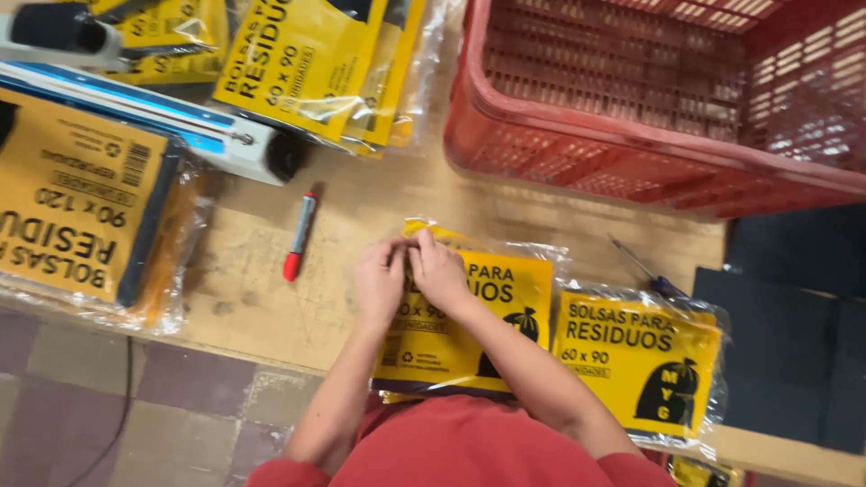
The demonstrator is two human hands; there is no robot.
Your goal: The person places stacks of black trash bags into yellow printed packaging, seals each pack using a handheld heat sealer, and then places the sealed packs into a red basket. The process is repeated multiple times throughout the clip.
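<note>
step: both hands work the top edge of a flat yellow plastic packet with black print in a clear wrapper [469,325], lying on the worn wooden tabletop [361,216]; looks like closing or squaring the wrapper's mouth
left hand: left hand [381,278] curled, fingertips pinching the packet's upper left edge, touching the other hand
right hand: right hand [439,271] curled, fingers pinching the same edge just beside it
packet place: below the red slatted plastic crate [649,117], near the table's front edge, at the person's body
next move: judged only, needs the film held flat and even along that edge; crinkly wrapper could slip or fold crooked
second packet: same yellow kind with a black bag drawing [642,361], just right of the held packet, touching or nearly
big pack: larger orange-yellow rectangular pack, print upside down [77,212], far left of the crate
top packs: yellow packets, tilted [316,63], left of the crate
marker: red-capped marker pen [299,236], between big pack and held packet
sealer: white and blue bar-shaped device [171,122], left of the crate; kind unsure
dark sheets: black flat stack [794,325], below the crate at right
</note>
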